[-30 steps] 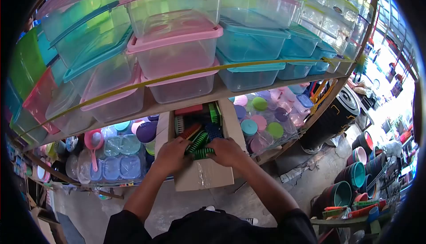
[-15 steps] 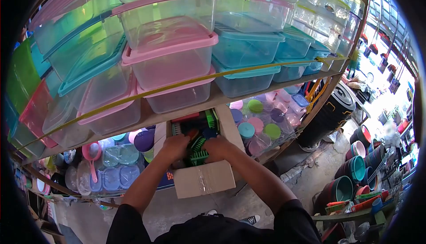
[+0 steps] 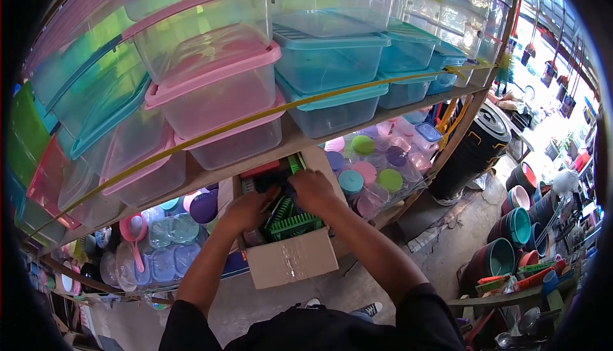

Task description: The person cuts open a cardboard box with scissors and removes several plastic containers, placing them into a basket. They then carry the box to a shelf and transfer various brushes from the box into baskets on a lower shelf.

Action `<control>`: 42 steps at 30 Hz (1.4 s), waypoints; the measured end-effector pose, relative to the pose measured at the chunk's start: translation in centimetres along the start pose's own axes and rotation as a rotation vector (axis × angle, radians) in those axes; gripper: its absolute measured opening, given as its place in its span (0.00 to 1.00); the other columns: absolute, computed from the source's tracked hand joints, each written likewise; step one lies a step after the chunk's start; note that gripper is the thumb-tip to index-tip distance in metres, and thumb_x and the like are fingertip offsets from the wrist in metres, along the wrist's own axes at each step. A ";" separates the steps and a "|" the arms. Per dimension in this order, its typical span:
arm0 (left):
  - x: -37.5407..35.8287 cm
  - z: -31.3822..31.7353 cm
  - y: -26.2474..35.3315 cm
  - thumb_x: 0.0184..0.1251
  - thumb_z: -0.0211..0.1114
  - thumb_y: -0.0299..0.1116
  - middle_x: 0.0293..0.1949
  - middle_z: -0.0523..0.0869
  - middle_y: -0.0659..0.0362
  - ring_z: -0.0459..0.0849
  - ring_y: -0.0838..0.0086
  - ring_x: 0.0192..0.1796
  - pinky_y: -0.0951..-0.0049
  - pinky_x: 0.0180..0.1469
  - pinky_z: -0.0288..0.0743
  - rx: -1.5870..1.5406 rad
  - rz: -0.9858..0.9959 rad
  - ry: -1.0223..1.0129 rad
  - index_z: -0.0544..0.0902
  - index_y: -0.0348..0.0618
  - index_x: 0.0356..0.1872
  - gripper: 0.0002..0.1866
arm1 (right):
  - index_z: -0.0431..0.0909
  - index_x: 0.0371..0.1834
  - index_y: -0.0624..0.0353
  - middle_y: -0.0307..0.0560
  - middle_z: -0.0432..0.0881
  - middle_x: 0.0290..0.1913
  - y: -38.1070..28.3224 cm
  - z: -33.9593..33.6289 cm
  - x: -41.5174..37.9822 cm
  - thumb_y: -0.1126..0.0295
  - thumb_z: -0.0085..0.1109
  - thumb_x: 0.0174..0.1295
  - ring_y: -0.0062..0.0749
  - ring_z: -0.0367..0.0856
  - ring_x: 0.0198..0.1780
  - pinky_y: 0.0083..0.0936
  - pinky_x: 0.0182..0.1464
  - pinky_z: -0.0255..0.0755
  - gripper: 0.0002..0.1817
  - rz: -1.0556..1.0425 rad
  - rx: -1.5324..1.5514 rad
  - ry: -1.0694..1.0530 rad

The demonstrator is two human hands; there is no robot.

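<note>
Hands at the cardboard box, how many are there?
2: the left hand over the left side of the cardboard box, the right hand over its right side. No others show.

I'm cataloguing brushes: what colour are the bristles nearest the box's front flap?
Green bristles, clearest in the head view.

1. Clear pink-lidded storage boxes (image 3: 220,99) stand stacked beside teal-lidded storage boxes (image 3: 329,67).
2. A pink dipper (image 3: 133,228) lies near blue-lidded containers (image 3: 164,265).
3. A black barrel (image 3: 461,167) stands upright near stacked plant pots (image 3: 514,226).
</note>
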State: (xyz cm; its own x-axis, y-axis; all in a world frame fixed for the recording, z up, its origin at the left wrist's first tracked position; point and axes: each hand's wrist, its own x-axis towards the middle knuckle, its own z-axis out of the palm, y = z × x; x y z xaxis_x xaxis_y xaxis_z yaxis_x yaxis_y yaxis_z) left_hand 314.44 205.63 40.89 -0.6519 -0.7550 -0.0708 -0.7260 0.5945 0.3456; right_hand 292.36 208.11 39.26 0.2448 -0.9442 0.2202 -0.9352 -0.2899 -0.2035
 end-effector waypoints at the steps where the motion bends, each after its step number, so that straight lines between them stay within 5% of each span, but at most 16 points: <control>1: -0.3 0.1 0.2 0.56 0.71 0.39 0.43 0.86 0.43 0.84 0.45 0.49 0.51 0.51 0.77 0.000 -0.004 -0.004 0.82 0.40 0.52 0.23 | 0.82 0.50 0.54 0.50 0.84 0.45 0.3 0.3 0.4 0.67 0.64 0.57 0.47 0.83 0.54 0.42 0.58 0.73 0.16 -0.001 0.005 -0.003; 4: -0.9 0.7 -0.3 0.56 0.72 0.40 0.43 0.86 0.42 0.84 0.45 0.49 0.50 0.52 0.77 0.025 -0.022 0.002 0.82 0.40 0.52 0.23 | 0.84 0.40 0.55 0.48 0.84 0.42 0.3 1.0 1.3 0.72 0.59 0.57 0.46 0.84 0.51 0.42 0.56 0.74 0.09 -0.104 -0.002 0.128; 6: -0.6 1.4 -0.9 0.56 0.72 0.43 0.42 0.87 0.42 0.84 0.44 0.49 0.49 0.52 0.77 0.027 -0.079 -0.062 0.82 0.40 0.52 0.25 | 0.85 0.36 0.55 0.48 0.85 0.43 0.0 1.5 1.8 0.71 0.61 0.55 0.44 0.84 0.51 0.41 0.55 0.75 0.07 -0.078 -0.075 -0.097; 10: -1.0 1.4 -0.2 0.57 0.71 0.45 0.42 0.87 0.42 0.85 0.45 0.48 0.49 0.52 0.77 0.049 -0.115 -0.107 0.82 0.40 0.52 0.25 | 0.86 0.35 0.55 0.49 0.85 0.43 -0.7 2.8 2.5 0.71 0.63 0.54 0.43 0.84 0.51 0.41 0.54 0.75 0.07 -0.018 -0.114 -0.212; 15: -0.8 2.3 -0.8 0.59 0.70 0.47 0.42 0.88 0.43 0.86 0.48 0.49 0.51 0.53 0.78 0.084 -0.157 -0.140 0.83 0.41 0.50 0.24 | 0.86 0.39 0.54 0.49 0.82 0.45 -0.9 3.7 2.2 0.68 0.64 0.54 0.46 0.84 0.51 0.41 0.52 0.76 0.10 -0.094 -0.158 0.053; 21: -0.3 2.6 -1.7 0.58 0.70 0.44 0.43 0.87 0.42 0.85 0.47 0.49 0.48 0.52 0.77 0.060 -0.138 -0.066 0.83 0.40 0.48 0.22 | 0.84 0.42 0.54 0.51 0.80 0.49 -1.2 3.9 2.4 0.70 0.62 0.57 0.45 0.84 0.51 0.40 0.52 0.76 0.10 0.016 -0.182 -0.147; 25: -0.1 1.8 -2.6 0.56 0.70 0.40 0.45 0.86 0.46 0.85 0.49 0.49 0.50 0.53 0.78 0.150 -0.077 0.098 0.84 0.40 0.44 0.18 | 0.83 0.45 0.55 0.51 0.80 0.51 -0.6 3.5 3.6 0.71 0.61 0.58 0.45 0.84 0.52 0.43 0.51 0.78 0.11 0.135 -0.012 0.020; 30: 0.3 2.7 -3.2 0.58 0.68 0.38 0.45 0.84 0.47 0.84 0.50 0.50 0.50 0.55 0.75 0.070 -0.063 0.192 0.84 0.40 0.43 0.15 | 0.77 0.52 0.55 0.55 0.76 0.59 -1.3 3.4 3.3 0.67 0.60 0.61 0.54 0.83 0.54 0.46 0.53 0.78 0.16 0.112 -0.116 -0.326; 34: 0.3 4.6 -4.0 0.60 0.67 0.38 0.45 0.83 0.48 0.83 0.50 0.50 0.50 0.56 0.73 0.052 0.002 0.245 0.83 0.40 0.43 0.15 | 0.76 0.58 0.55 0.58 0.73 0.62 -1.1 5.2 2.9 0.67 0.65 0.57 0.56 0.82 0.56 0.45 0.56 0.78 0.24 0.091 -0.086 -0.332; 37: 0.0 4.6 -3.7 0.61 0.67 0.37 0.45 0.82 0.49 0.82 0.50 0.50 0.50 0.56 0.72 0.033 0.073 0.428 0.82 0.40 0.43 0.14 | 0.76 0.61 0.54 0.60 0.71 0.63 -1.6 3.3 2.5 0.67 0.72 0.49 0.57 0.78 0.60 0.46 0.59 0.77 0.32 0.150 0.062 -0.248; 42: 0.0 4.0 -3.4 0.62 0.67 0.37 0.50 0.82 0.46 0.82 0.49 0.52 0.52 0.58 0.73 -0.075 0.029 0.388 0.83 0.39 0.47 0.16 | 0.74 0.53 0.61 0.58 0.73 0.57 -1.0 -0.2 1.4 0.69 0.77 0.45 0.53 0.74 0.60 0.48 0.56 0.76 0.30 -0.078 0.485 0.415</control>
State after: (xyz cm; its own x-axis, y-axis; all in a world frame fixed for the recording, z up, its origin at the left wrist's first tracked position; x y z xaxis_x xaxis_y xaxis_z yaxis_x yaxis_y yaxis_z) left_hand 316.04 204.77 36.03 -0.5307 -0.7950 0.2938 -0.6808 0.6064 0.4109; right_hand 293.57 207.07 39.96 0.0973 -0.8065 0.5832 -0.6728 -0.4851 -0.5586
